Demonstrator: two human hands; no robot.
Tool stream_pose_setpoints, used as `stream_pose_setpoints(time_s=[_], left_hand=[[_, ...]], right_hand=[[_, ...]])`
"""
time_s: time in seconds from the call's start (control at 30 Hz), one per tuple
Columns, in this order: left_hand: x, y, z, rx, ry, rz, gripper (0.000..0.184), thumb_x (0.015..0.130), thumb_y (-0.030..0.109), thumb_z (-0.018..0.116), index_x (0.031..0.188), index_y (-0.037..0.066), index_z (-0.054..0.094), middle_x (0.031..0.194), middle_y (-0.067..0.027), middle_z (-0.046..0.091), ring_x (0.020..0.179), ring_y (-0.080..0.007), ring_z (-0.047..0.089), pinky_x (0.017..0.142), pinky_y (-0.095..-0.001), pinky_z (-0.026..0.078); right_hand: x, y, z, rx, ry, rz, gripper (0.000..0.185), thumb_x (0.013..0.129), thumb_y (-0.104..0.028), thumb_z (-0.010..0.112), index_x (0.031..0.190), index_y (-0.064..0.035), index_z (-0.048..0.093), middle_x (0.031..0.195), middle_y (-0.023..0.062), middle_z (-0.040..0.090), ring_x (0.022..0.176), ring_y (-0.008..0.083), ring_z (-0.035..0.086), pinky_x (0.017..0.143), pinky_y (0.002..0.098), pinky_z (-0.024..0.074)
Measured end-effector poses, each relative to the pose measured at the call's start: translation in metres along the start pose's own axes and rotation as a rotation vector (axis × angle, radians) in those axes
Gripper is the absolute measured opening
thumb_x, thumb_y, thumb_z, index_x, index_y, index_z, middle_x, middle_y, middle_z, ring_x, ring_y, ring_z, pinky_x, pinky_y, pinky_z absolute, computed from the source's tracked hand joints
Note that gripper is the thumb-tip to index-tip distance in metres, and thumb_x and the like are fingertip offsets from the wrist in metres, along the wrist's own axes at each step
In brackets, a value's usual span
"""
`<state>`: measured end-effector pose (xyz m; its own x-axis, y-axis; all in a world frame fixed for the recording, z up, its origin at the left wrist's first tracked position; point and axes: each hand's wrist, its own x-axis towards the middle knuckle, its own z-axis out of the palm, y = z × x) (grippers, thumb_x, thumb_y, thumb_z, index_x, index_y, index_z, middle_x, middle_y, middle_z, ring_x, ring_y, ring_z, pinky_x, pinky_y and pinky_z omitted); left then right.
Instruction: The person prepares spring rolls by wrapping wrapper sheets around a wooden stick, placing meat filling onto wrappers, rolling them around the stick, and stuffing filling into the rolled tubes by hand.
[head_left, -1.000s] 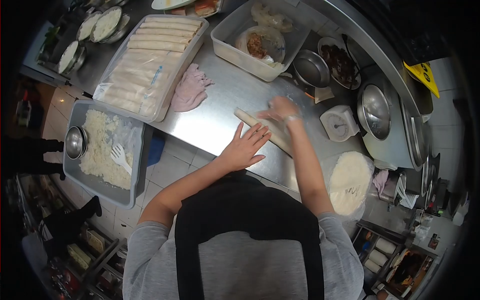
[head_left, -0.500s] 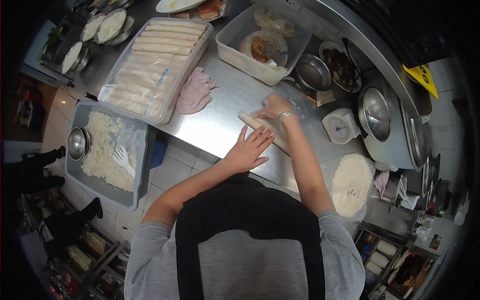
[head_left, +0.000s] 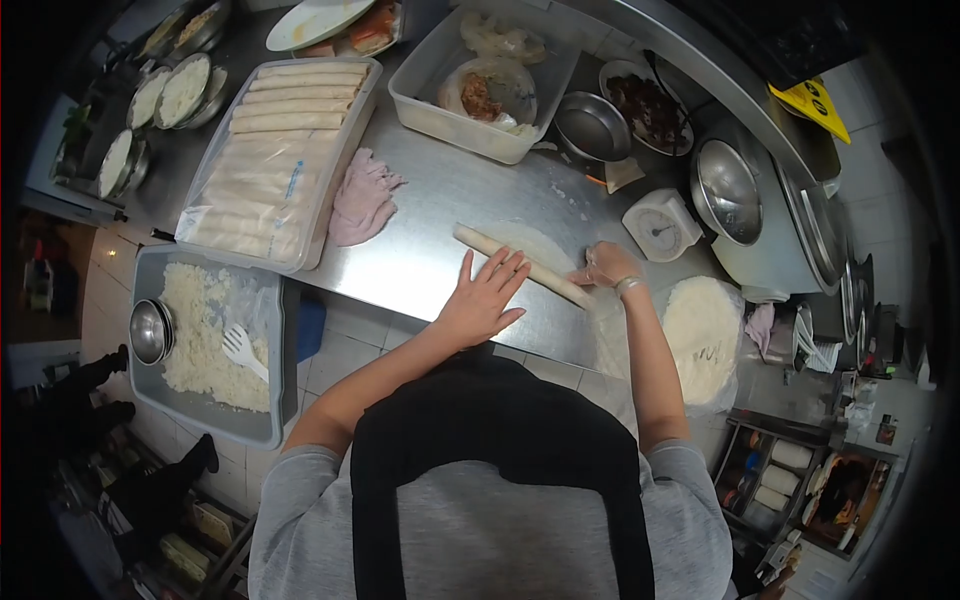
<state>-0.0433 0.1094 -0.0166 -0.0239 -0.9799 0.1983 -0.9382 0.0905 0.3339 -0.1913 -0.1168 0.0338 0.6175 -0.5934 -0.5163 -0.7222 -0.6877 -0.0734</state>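
A steel worktop (head_left: 430,215) runs across a kitchen with a tiled floor, carrying a tray (head_left: 345,150) of pale rolls, a pink cloth (head_left: 365,198) and a white scale (head_left: 662,226). Near its front edge, slantwise before the person, lies a single roll (head_left: 552,281): long, slim and straight, cream-coloured, smooth along its side, with blunt ends. Just beyond it a thin, round, whitish patch (head_left: 540,243) shows on the steel.

The left hand (head_left: 488,300) rests on the middle of the roll, its grip released, fingers spread over the top. The right hand (head_left: 612,264) is beside the roll's right end, fingers curled in; whether its grip has hold of the translucent sheet (head_left: 608,335) next to it, I cannot tell. A white disc (head_left: 705,335) in clear plastic lies to its right.

Half a second ago the right hand was beyond the roll's left part, its forearm covering the right end. Now that end shows, and the sheet is seen by the wrist. The left hand has stayed on the roll.
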Motion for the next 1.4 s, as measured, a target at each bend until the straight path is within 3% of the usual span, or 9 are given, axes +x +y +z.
stream_pose_setpoints(time_s=[0.3, 0.47, 0.53, 0.63, 0.73, 0.87, 0.93, 1.07, 1.4], left_hand=[[0.006, -0.001, -0.005, -0.029, -0.026, 0.007, 0.068, 0.092, 0.041, 0.055, 0.147, 0.009, 0.032, 0.152, -0.0113, 0.029, 0.143, -0.0295, 0.022, 0.112, -0.0627, 0.014], [0.029, -0.023, 0.0, -0.001, 0.026, 0.147, 0.049, 0.088, 0.014, 0.055, 0.135, 0.007, 0.047, 0.138, -0.0114, 0.047, 0.131, -0.0304, 0.039, 0.112, -0.0543, 0.025], [0.042, -0.032, -0.006, -0.009, 0.082, 0.196, 0.046, 0.081, 0.004, 0.054, 0.127, 0.007, 0.055, 0.128, -0.0108, 0.054, 0.122, -0.0295, 0.047, 0.111, -0.0495, 0.03], [0.065, -0.044, -0.016, -0.157, -0.101, 0.229, 0.036, 0.081, 0.004, 0.053, 0.115, 0.008, 0.063, 0.119, -0.0087, 0.06, 0.112, -0.0284, 0.053, 0.102, -0.0429, 0.039], [0.078, -0.043, -0.023, -0.035, 0.029, 0.304, 0.035, 0.081, 0.005, 0.053, 0.115, 0.005, 0.062, 0.119, -0.0097, 0.059, 0.112, -0.0283, 0.053, 0.097, -0.0386, 0.042], [0.07, -0.02, -0.022, -0.034, -0.116, 0.242, 0.037, 0.082, 0.004, 0.053, 0.117, 0.002, 0.06, 0.12, -0.0119, 0.057, 0.113, -0.0293, 0.052, 0.097, -0.0373, 0.042], [0.063, -0.021, -0.007, -0.076, 0.133, 0.262, 0.038, 0.083, 0.004, 0.052, 0.12, -0.001, 0.057, 0.121, -0.0131, 0.056, 0.114, -0.03, 0.052, 0.097, -0.0394, 0.042], [0.079, -0.033, 0.002, -0.093, 0.138, 0.285, 0.038, 0.082, 0.007, 0.057, 0.119, 0.0, 0.057, 0.118, -0.0116, 0.056, 0.11, -0.0282, 0.053, 0.095, -0.0389, 0.044], [0.114, -0.046, -0.007, -0.155, -0.08, 0.259, 0.03, 0.078, 0.007, 0.067, 0.108, 0.002, 0.065, 0.099, -0.0097, 0.059, 0.096, -0.0279, 0.056, 0.086, -0.037, 0.048]], right_hand=[[0.01, -0.043, -0.009, 0.103, 0.226, 0.033, 0.049, 0.068, -0.048, 0.077, 0.093, -0.0063, 0.071, 0.097, 0.0174, 0.069, 0.092, 0.0356, 0.066, 0.077, 0.0445, 0.052], [-0.043, -0.033, -0.001, 0.371, 0.414, 0.049, 0.028, 0.079, -0.031, 0.07, 0.087, -0.005, 0.066, 0.095, 0.0159, 0.068, 0.087, 0.036, 0.065, 0.075, 0.0441, 0.0517], [-0.049, -0.038, 0.027, 0.332, 0.753, -0.496, 0.015, 0.082, -0.018, 0.067, 0.084, -0.0045, 0.062, 0.09, 0.0142, 0.063, 0.085, 0.0347, 0.063, 0.074, 0.0426, 0.0507], [-0.047, -0.049, 0.047, 0.268, 0.794, -0.462, 0.013, 0.079, -0.013, 0.068, 0.087, -0.0041, 0.063, 0.086, 0.0135, 0.06, 0.085, 0.0337, 0.061, 0.075, 0.0418, 0.0502], [-0.033, -0.04, 0.049, 0.417, 0.736, -0.406, 0.013, 0.078, -0.012, 0.068, 0.087, -0.0045, 0.063, 0.087, 0.0131, 0.061, 0.085, 0.0331, 0.061, 0.075, 0.0421, 0.0503], [-0.026, -0.03, 0.049, 0.453, 0.7, -0.354, 0.013, 0.076, -0.01, 0.068, 0.086, -0.0044, 0.063, 0.087, 0.0123, 0.062, 0.086, 0.032, 0.061, 0.076, 0.0414, 0.0506], [-0.03, -0.034, 0.051, 0.321, 0.942, -0.381, 0.012, 0.076, -0.009, 0.068, 0.086, -0.0044, 0.064, 0.088, 0.0113, 0.063, 0.086, 0.0316, 0.061, 0.077, 0.0405, 0.0508], [-0.036, -0.039, 0.05, 0.273, 0.972, -0.493, 0.011, 0.077, -0.007, 0.066, 0.087, -0.0041, 0.065, 0.089, 0.0113, 0.063, 0.086, 0.0316, 0.061, 0.078, 0.0405, 0.0508], [-0.013, -0.019, 0.039, 0.443, 0.775, -0.408, 0.013, 0.084, -0.013, 0.061, 0.093, -0.0048, 0.067, 0.091, 0.0109, 0.067, 0.086, 0.0297, 0.063, 0.078, 0.0396, 0.0509]])
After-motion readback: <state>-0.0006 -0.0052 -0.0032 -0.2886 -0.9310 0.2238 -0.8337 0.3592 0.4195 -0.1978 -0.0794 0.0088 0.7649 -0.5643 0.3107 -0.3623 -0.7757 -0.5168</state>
